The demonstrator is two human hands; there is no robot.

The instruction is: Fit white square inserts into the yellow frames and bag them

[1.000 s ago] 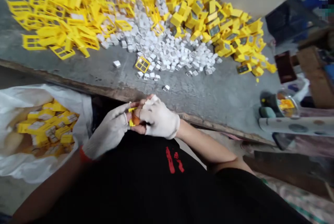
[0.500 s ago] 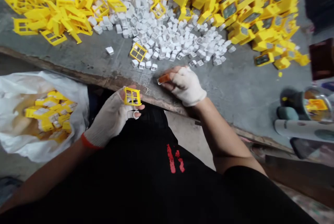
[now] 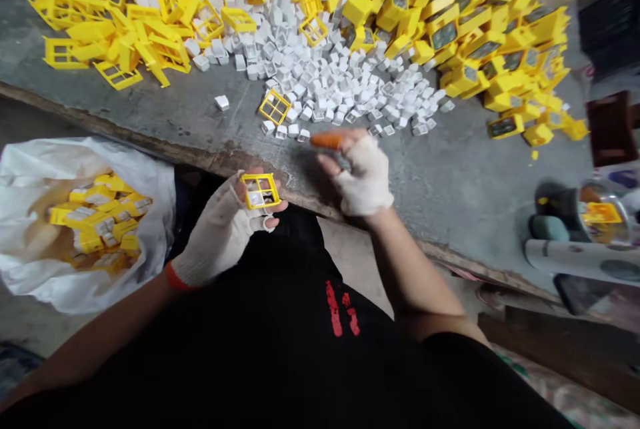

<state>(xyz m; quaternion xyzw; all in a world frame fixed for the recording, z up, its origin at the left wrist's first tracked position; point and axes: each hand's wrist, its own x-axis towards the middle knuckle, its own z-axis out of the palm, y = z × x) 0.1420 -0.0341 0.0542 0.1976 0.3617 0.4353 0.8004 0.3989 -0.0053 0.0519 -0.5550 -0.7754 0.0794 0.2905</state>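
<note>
Clock from view centre. Left hand (image 3: 220, 229), 9 o'clock: white knit glove, bare fingertips, orange cuff; grip holds a yellow frame (image 3: 260, 191), glossy plastic, square, four openings, face up just off the surface (image 3: 165, 112) edge. Right hand (image 3: 367, 176), 2–3 o'clock: same glove, orange cover (image 3: 326, 140) on one finger, blurred. Grip narrow, thumb and finger parted, nothing visible between, near the white caps (image 3: 340, 86) at 12: small, cube-like, hollow. Loose frame (image 3: 275, 107) at 11. Frame pile (image 3: 115, 22) at 10, lattice tangle. Boxy yellow blocks (image 3: 480, 42) at 2, some with greyish windows. Surface dull grey, scuffed, rough brown edge. Crinkled white bag (image 3: 155, 172) at 9, yellow-and-white pieces (image 3: 107, 219) inside.
</note>
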